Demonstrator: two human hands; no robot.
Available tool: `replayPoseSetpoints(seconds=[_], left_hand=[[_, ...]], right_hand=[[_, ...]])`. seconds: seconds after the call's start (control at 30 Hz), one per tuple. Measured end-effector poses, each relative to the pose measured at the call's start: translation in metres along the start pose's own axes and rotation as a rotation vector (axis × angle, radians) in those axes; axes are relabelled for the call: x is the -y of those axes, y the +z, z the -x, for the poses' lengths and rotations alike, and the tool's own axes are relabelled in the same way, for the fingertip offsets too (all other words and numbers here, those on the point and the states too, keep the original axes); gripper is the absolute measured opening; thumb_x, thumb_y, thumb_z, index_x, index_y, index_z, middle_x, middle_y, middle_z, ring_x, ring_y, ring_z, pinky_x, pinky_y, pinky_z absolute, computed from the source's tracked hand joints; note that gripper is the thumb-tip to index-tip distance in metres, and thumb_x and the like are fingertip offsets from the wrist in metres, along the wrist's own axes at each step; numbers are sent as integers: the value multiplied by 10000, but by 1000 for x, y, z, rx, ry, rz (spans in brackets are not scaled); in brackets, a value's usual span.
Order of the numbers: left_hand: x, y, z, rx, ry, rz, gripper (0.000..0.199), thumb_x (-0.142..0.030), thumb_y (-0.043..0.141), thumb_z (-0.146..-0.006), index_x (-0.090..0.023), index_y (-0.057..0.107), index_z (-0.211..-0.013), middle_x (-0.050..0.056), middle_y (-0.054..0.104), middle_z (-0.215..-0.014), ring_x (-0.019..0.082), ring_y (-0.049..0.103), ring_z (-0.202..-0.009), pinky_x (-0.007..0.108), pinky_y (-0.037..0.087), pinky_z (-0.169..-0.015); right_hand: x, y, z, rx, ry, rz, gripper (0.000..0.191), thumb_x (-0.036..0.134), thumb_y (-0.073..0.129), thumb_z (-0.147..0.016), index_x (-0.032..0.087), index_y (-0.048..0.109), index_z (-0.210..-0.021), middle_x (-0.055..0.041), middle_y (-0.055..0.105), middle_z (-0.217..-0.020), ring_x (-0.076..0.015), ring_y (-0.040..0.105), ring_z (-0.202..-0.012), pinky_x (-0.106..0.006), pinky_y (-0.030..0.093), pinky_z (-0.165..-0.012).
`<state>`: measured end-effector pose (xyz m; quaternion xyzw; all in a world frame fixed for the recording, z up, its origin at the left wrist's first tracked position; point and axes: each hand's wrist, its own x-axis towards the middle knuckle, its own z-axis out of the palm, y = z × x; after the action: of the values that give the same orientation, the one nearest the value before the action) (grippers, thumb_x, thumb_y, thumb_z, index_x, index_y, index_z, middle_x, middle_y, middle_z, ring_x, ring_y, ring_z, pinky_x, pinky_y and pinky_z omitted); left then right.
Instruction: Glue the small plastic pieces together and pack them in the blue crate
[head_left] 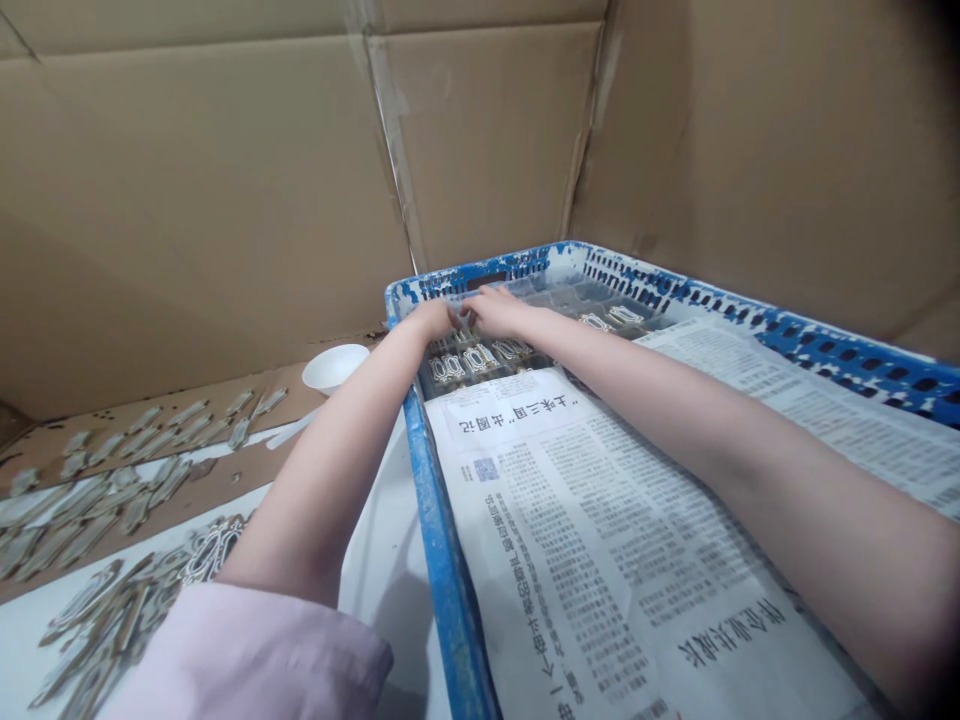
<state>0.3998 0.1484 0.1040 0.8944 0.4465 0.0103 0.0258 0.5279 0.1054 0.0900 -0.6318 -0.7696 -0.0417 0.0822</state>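
Both of my hands reach into the far left corner of a blue plastic crate [450,610] with worn, whitish patches. My left hand [435,318] is bent downward just inside the rim, its fingers drawn together. Close beside it, my right hand [496,312] has curled fingers, the tips low over a dark compartmented tray [480,378]. Whatever lies between the fingertips is too small and hidden to name. Pale ornate frame-shaped pieces [475,360] sit in rows in the tray. A newspaper sheet [570,540] covers the nearer part of the crate.
Left of the crate, many narrow frame-shaped pieces [97,620] lie piled on a white surface and on cardboard strips [225,478]. A white bowl [334,368] stands near the crate's left side. Tall cardboard walls [225,180] enclose the back and right.
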Motion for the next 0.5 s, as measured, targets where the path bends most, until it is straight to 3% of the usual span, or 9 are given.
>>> replayPoseSetpoints(seconds=[0.13, 0.23, 0.33, 0.5], left_hand=[[0, 0, -1, 25, -13, -36, 359, -94, 460, -679, -197, 660, -959, 33, 645, -978, 155, 581, -887, 189, 404, -785], [1, 1, -3, -4, -17, -24, 341, -112, 460, -685, -187, 662, -949, 47, 647, -970, 167, 580, -896, 202, 407, -789], [3, 1, -4, -91, -36, 9, 368, -108, 422, -707, -189, 640, -993, 57, 632, -1011, 160, 558, -951, 207, 396, -820], [0, -9, 0, -290, -95, 140, 348, -93, 436, -691, -191, 652, -947, 70, 628, -1018, 165, 555, -948, 245, 400, -830]], right_hand=[[6, -5, 1, 82, -2, -60, 356, 95, 414, -721, 220, 581, -1008, -61, 583, -1001, -193, 486, -968, -309, 329, -803], [8, -6, 1, 46, 18, -26, 344, 102, 403, -735, 197, 584, -1011, -75, 583, -1018, -213, 466, -1013, -330, 317, -836], [8, -4, 0, 46, 39, -3, 325, 113, 420, -733, 172, 591, -1004, -100, 575, -1030, -239, 445, -1049, -356, 306, -855], [9, -3, 0, 90, 43, -36, 341, 118, 439, -728, 191, 576, -1032, -81, 572, -1058, -200, 504, -971, -302, 357, -802]])
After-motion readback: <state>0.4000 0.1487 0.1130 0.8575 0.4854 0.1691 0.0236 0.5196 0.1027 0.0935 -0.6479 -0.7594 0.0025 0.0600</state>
